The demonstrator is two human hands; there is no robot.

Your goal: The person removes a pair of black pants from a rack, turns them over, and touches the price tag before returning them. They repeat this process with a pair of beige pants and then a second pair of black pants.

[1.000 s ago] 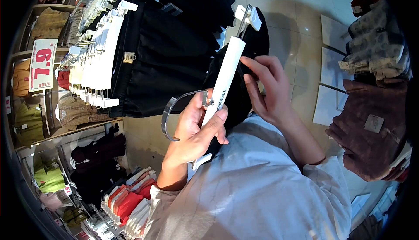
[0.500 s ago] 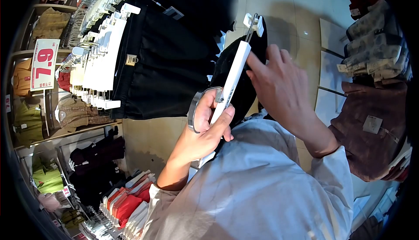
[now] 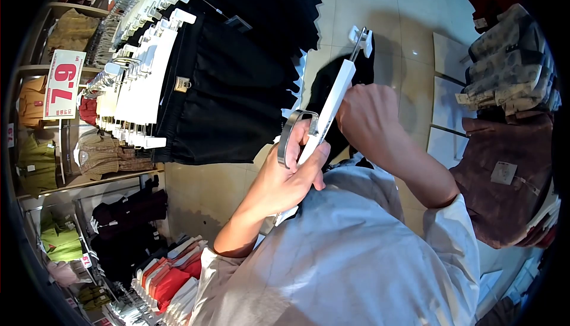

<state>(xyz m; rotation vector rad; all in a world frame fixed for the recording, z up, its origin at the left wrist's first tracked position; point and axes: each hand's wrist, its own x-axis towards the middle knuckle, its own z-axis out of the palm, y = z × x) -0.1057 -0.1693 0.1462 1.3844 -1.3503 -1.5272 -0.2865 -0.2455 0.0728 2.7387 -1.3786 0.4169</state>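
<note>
My left hand (image 3: 297,175) is closed around a white clip hanger (image 3: 332,102), its thumb along the bar and the metal hook (image 3: 289,142) curving round the fingers. The hanger slants up and away from me, with a white clip (image 3: 367,42) at its far end. Black cloth, a garment (image 3: 325,78), hangs along the hanger's far side; its shape is mostly hidden. Beside the bar, my right hand (image 3: 371,112) is curled with knuckles up against the black cloth. Its fingertips are out of sight, so what they pinch cannot be made out.
To the left, a rack holds black trousers (image 3: 231,91) with a small tan label, on a tight row of white hangers (image 3: 139,83). A price sign (image 3: 64,83) reads 7.9. Folded grey garments (image 3: 504,71) and a brown garment (image 3: 504,172) hang at right, over a tiled floor (image 3: 409,5).
The hanger and my left hand have shifted right. My right hand has turned over, its fingers going from spread beside the hanger to curled.
</note>
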